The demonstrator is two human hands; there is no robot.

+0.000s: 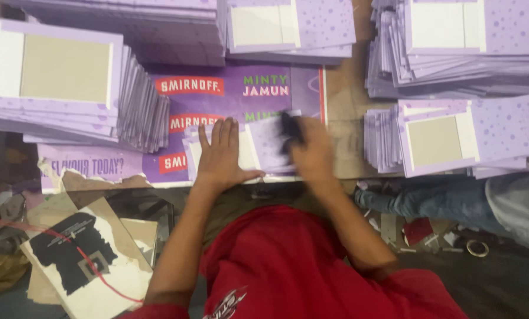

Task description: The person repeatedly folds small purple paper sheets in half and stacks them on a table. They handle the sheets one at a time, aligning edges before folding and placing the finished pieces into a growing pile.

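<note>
One purple card panel (pixel 264 147) lies flat at the desk's (pixel 347 112) near edge, long axis running left to right. Left hand (pixel 220 156) presses it, fingers spread open; right hand (pixel 311 147), blurred, grips a dark object (pixel 291 130) on it.

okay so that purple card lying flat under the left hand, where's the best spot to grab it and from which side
Probably the near long edge of the purple card, taken from the person's side. It lies flat, so only an edge can be pinched, and that edge sits by the table's front rim. The left hand presses its left part; the right hand, blurred, holds a dark object over the right.
</note>
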